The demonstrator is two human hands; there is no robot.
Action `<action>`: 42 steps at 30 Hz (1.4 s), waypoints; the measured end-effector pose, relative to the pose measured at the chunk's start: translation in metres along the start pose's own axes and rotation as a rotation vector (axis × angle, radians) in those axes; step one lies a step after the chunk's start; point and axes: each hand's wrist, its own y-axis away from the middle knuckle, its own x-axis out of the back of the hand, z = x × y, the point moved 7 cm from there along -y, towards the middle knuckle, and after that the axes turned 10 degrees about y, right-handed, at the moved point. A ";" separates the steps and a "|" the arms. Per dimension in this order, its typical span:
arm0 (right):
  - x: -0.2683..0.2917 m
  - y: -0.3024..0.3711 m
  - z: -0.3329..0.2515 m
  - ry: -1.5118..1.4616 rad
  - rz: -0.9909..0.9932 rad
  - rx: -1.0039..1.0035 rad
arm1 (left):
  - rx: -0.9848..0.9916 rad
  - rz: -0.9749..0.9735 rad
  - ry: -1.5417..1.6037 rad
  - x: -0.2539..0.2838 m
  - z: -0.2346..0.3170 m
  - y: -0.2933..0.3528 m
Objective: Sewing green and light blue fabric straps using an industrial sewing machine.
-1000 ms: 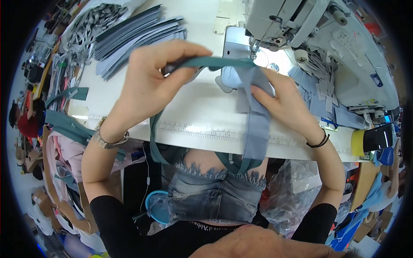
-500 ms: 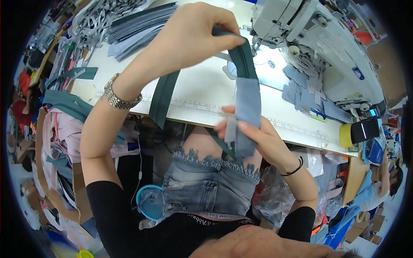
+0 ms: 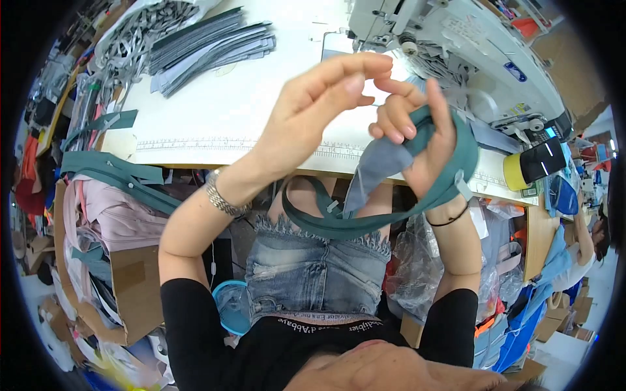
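My right hand (image 3: 424, 133) is raised over the table's front edge, with a dark green zipper strip (image 3: 365, 225) gripped in it. The strip loops round the back of the hand and sags over my lap. A grey-blue fabric piece (image 3: 381, 166) hangs from the same hand, and a small pale tab (image 3: 462, 186) shows on the loop near the wrist. My left hand (image 3: 319, 107), a metal watch on its wrist, hovers just left of the right fingers. Its fingers are bent and apart, with nothing visible between them.
A sewing machine (image 3: 456, 45) stands at the back right. Grey fabric strips (image 3: 208, 52) lie stacked at the back left beside a heap of narrow bands (image 3: 150, 39). More green zipper strips (image 3: 117, 173) and pink fabric (image 3: 107, 212) fill a cardboard box at left. A blue bin (image 3: 231, 306) stands below.
My left hand has let go of the green strip and come down toward the right hand. My right hand has risen, and the strip now loops around it instead of stretching between both hands.
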 end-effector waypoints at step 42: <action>0.011 -0.012 0.034 1.404 -0.512 0.612 | -0.463 -0.560 -1.677 0.084 -0.105 -0.084</action>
